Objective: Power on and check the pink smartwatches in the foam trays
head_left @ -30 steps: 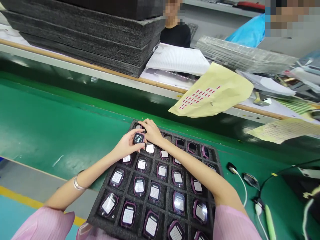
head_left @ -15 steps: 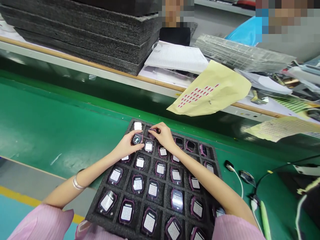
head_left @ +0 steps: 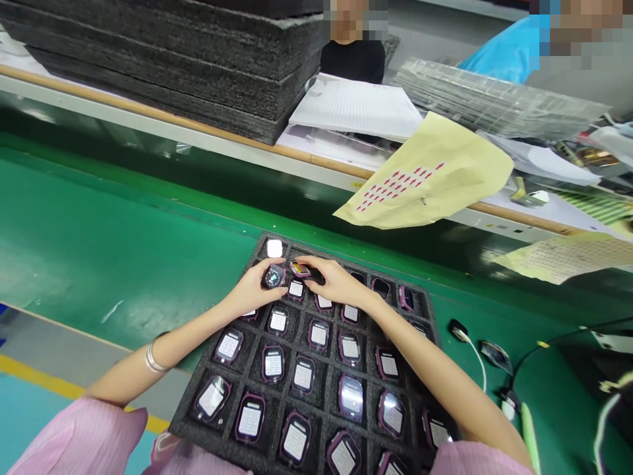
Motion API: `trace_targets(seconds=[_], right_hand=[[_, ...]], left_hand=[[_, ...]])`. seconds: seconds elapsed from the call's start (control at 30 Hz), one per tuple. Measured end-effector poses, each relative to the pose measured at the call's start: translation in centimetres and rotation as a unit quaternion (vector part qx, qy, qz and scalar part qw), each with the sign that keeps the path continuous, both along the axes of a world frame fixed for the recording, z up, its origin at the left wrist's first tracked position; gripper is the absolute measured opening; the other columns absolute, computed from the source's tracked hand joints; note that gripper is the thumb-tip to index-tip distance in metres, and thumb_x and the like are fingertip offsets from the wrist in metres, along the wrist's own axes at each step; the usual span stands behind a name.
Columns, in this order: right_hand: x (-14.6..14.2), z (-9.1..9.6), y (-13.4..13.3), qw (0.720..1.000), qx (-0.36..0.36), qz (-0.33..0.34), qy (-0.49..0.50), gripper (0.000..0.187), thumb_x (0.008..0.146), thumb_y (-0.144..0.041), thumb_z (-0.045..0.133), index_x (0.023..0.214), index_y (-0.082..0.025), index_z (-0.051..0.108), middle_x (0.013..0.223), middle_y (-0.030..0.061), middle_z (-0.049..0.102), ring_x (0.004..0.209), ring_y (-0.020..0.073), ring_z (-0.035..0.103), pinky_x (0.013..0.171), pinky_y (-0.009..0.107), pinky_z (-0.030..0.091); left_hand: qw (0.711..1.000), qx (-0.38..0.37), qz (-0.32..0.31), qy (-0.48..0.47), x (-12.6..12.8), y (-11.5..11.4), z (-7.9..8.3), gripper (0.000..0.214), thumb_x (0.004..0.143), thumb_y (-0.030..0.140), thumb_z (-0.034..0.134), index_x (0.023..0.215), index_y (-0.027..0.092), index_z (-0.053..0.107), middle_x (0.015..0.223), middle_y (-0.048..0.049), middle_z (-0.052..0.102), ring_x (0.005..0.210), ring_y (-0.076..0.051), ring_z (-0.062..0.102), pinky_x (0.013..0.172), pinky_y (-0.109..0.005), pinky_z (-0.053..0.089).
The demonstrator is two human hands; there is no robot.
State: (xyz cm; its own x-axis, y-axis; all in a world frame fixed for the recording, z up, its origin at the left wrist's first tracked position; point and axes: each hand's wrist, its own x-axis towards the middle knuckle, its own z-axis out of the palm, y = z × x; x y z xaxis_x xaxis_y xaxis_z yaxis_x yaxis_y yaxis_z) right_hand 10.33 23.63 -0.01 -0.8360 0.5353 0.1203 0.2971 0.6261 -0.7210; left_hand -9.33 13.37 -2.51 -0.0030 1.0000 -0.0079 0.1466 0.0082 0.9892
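Note:
A black foam tray with square compartments holds several purple-framed smartwatches, many with lit white screens. Near its far left corner, my left hand grips a smartwatch whose dark screen shows a lit watch face. Just to the right, my right hand pinches a second smartwatch, tilted above the tray, with a bright coloured patch showing on it. Between the hands lies another smartwatch with a white screen, in its compartment. Parts of the far rows are hidden by my right hand and forearm.
The tray rests on a green workbench. Charging cables and a small black puck lie to the right. Behind, a shelf bears stacked black foam, papers and a hanging yellow sheet. Two people are beyond it.
My right hand has lifted and turned its smartwatch, so a bright coloured patch shows now. My left hand keeps its smartwatch in nearly the same place. The view has shifted slightly.

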Motion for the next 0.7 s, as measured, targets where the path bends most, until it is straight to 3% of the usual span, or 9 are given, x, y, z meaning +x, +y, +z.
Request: trace_targets(seconds=[0.1,0.2,0.37,0.43,0.5,0.57,0.63,0.7], right_hand=[[-0.2,0.0,0.8,0.999,-0.037,0.002,0.012,0.030,0.078,-0.016,0.066,0.107,-0.021,0.067,0.109,0.0063,0.068,0.105,0.0242,0.061,0.097,0.038,0.043],[-0.8,-0.6,1.1,0.994,-0.079,-0.057,0.056,0.018,0.086,-0.029,0.060,0.099,-0.021,0.069,0.107,0.0066,0.069,0.105,0.0248,0.061,0.097,0.040,0.042],[-1.2,-0.5,0.3,0.958,-0.197,-0.146,0.145,0.039,0.093,-0.049,0.044,0.091,-0.016,0.064,0.090,0.0089,0.070,0.085,0.0235,0.068,0.079,0.039,0.053],[-0.8,0.1,-0.9,0.944,-0.250,-0.144,0.162,0.043,0.093,-0.052,0.041,0.090,-0.015,0.062,0.087,0.0101,0.071,0.079,0.0223,0.069,0.074,0.038,0.055],[-0.3,0.8,-2.3,0.910,-0.338,-0.154,0.182,0.038,0.092,-0.051,0.047,0.089,-0.015,0.061,0.086,0.0112,0.071,0.074,0.0211,0.070,0.071,0.036,0.057],[0.3,1.3,-3.7,0.854,-0.449,-0.175,0.196,0.029,0.087,-0.044,0.059,0.089,-0.016,0.062,0.085,0.0104,0.072,0.068,0.0191,0.070,0.065,0.032,0.057],[1.0,1.6,-4.9,0.802,-0.533,-0.185,0.197,0.025,0.084,-0.038,0.065,0.093,-0.016,0.063,0.086,0.0099,0.072,0.067,0.0182,0.070,0.062,0.028,0.057],[1.6,1.9,-5.6,0.777,-0.574,-0.170,0.193,0.027,0.084,-0.034,0.066,0.102,-0.015,0.064,0.092,0.0111,0.072,0.077,0.0204,0.071,0.070,0.032,0.057]], left_hand=[[1.000,0.000,0.000,-0.003,0.0,0.0,0.3,0.058,0.068,0.020,0.070,0.122,0.014,0.053,0.108,-0.0086,0.062,0.102,-0.024,0.058,0.091,-0.035,0.045],[1.000,0.001,0.007,0.001,0.0,0.0,0.5,0.056,0.068,0.020,0.070,0.121,0.014,0.053,0.109,-0.0092,0.062,0.102,-0.024,0.058,0.090,-0.035,0.045],[1.000,-0.012,0.001,0.011,-0.1,-0.1,0.7,0.053,0.072,0.022,0.066,0.123,0.013,0.053,0.090,-0.0052,0.064,0.068,-0.017,0.061,0.072,-0.032,0.050],[1.000,-0.008,-0.003,0.019,-0.1,-0.3,0.9,0.053,0.073,0.021,0.065,0.124,0.013,0.053,0.091,-0.0051,0.065,0.069,-0.017,0.062,0.075,-0.033,0.050],[0.999,0.013,-0.012,0.036,0.0,-0.6,1.3,0.052,0.072,0.017,0.063,0.123,0.013,0.054,0.103,-0.0072,0.065,0.088,-0.021,0.062,0.085,-0.033,0.047],[0.997,0.033,-0.034,0.054,0.2,-1.0,1.8,0.052,0.072,0.012,0.059,0.123,0.015,0.054,0.113,-0.0069,0.063,0.100,-0.022,0.059,0.092,-0.033,0.044],[0.995,0.038,-0.064,0.068,0.4,-1.3,2.2,0.054,0.071,0.009,0.055,0.124,0.016,0.052,0.115,-0.0061,0.063,0.101,-0.021,0.058,0.092,-0.032,0.044],[0.993,0.038,-0.078,0.078,0.5,-1.5,2.5,0.055,0.071,0.008,0.053,0.126,0.016,0.051,0.114,-0.0066,0.063,0.100,-0.021,0.059,0.090,-0.031,0.045]])
